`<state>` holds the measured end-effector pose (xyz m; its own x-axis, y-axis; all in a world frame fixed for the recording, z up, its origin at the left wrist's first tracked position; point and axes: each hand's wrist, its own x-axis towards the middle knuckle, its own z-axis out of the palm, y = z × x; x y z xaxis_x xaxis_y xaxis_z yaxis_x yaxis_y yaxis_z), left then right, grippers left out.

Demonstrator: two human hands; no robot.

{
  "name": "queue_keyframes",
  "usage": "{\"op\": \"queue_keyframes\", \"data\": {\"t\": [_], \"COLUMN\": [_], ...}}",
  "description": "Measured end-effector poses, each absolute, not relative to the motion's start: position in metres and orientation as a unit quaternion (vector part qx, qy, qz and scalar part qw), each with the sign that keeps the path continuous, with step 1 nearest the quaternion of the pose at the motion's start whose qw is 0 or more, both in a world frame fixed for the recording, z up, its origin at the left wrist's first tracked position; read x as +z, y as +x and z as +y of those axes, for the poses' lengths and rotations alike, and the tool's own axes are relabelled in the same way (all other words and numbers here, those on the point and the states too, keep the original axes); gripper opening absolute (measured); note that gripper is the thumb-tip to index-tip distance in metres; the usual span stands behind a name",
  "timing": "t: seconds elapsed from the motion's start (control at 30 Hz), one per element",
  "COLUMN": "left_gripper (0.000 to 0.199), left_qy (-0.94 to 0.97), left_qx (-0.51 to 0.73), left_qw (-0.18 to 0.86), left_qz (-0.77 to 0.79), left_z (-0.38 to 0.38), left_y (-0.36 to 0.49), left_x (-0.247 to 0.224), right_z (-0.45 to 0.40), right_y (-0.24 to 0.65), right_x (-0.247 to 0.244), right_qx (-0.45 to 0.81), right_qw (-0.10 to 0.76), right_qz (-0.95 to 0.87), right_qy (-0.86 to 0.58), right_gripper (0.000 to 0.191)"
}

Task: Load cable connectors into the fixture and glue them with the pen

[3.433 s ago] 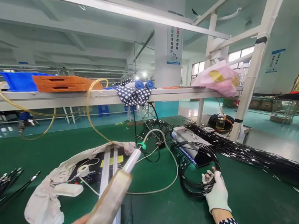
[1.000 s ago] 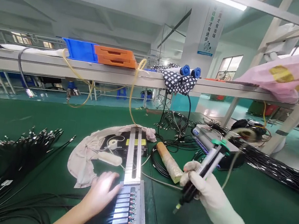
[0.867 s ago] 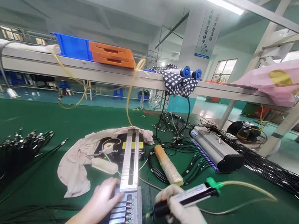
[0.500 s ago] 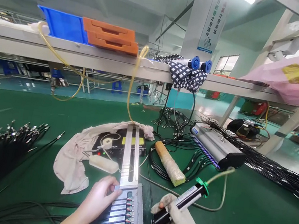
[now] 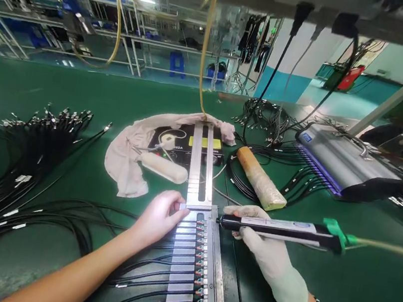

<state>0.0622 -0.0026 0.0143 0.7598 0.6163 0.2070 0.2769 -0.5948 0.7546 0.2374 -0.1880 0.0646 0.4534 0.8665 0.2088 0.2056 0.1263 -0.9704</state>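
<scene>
A long metal fixture (image 5: 218, 279) runs away from me, with several black cables (image 5: 153, 271) laid side by side across it, their small connector ends along its right part. Bare, my left hand (image 5: 161, 215) has thumb and forefinger closed at the fixture's far left corner; what lies between the fingertips is partly hidden. My gloved right hand (image 5: 266, 246) grips a black dispensing syringe (image 5: 281, 228) with a white label. The syringe lies nearly level, its tip pointing left close to the fixture's right edge. A green cap (image 5: 336, 236) and a pale hose (image 5: 391, 248) are at its back end.
Beyond the fixture sit a black control box (image 5: 173, 139), a crumpled cloth (image 5: 124, 159) and a white cylinder-like piece (image 5: 164, 166). A tape-wrapped block (image 5: 261, 179) and a silver lamp unit (image 5: 347, 160) stand right. Bundled cables (image 5: 39, 147) cover the left of the green table.
My view has tilted down, showing more of the fixture. The syringe has swung from slanting to nearly level, its tip now beside the fixture's far end. My left hand keeps its place on the fixture.
</scene>
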Motion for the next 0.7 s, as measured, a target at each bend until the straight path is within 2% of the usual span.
{"op": "queue_keyframes", "data": {"t": [0.1,0.3,0.43,0.6,0.7], "left_gripper": [0.021,0.022,0.024,0.016,0.023], "left_qy": [0.862,0.859,0.857,0.888,0.921], "left_qx": [0.234,0.217,0.247,0.271,0.266], "left_qw": [0.366,0.387,0.372,0.327,0.244], "left_qz": [0.260,0.257,0.258,0.175,0.150], "left_z": [-0.004,-0.004,-0.006,-0.007,-0.008], "left_y": [0.062,0.059,0.054,0.049,0.045], "left_x": [0.012,0.012,0.010,0.012,0.020], "right_z": [-0.183,-0.182,-0.185,-0.186,-0.185], "right_y": [0.229,0.230,0.234,0.235,0.236], "right_x": [0.065,0.056,0.059,0.060,0.059], "right_qx": [0.200,0.050,0.028,0.028,0.033], "right_qw": [0.558,0.461,0.419,0.422,0.423], "right_qz": [-0.536,-0.686,-0.708,-0.706,-0.705], "right_qy": [-0.601,-0.561,-0.568,-0.568,-0.569], "right_gripper": [0.011,0.024,0.022,0.023,0.022]}}
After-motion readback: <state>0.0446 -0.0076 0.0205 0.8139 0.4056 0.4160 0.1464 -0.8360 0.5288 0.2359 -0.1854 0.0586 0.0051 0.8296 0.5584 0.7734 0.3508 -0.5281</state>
